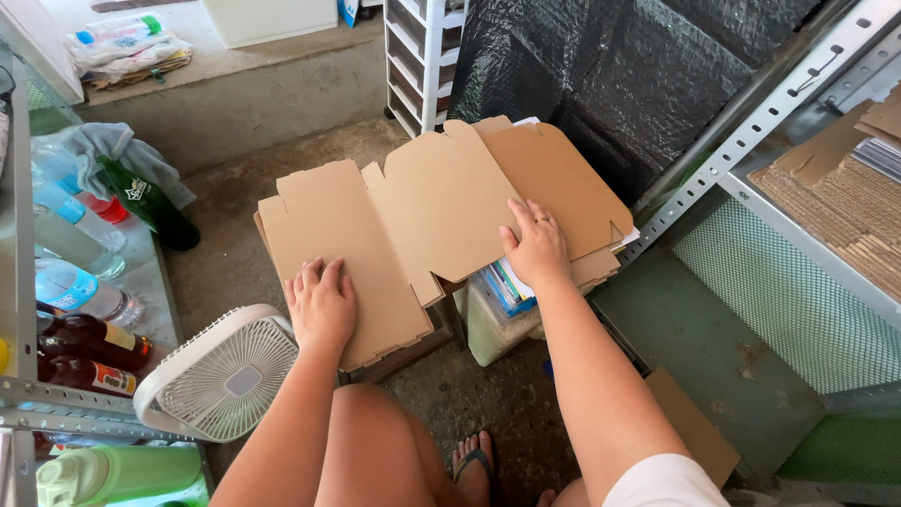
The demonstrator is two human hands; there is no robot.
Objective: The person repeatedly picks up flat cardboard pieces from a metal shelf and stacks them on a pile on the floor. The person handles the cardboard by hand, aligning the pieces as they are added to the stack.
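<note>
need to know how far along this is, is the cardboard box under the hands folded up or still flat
Flat. The cardboard box blank lies spread, flaps unfolded, no walls raised. The left hand and right hand rest palm-down on it.

Plain brown cardboard (413, 225), white fan (221, 371), dark green bottle (150, 202), black bubble wrap (619, 75), lime green bottle (117, 472), grey concrete floor (225, 253), green mesh (798, 300).

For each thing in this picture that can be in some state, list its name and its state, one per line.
Cardboard box blank: unfolded, lying flat.
Left hand: palm down, pressing the blank.
Right hand: flat on the blank.
White fan: tilted, leaning; running or not, cannot tell.
Green bottle: tilted against cloth.
</note>
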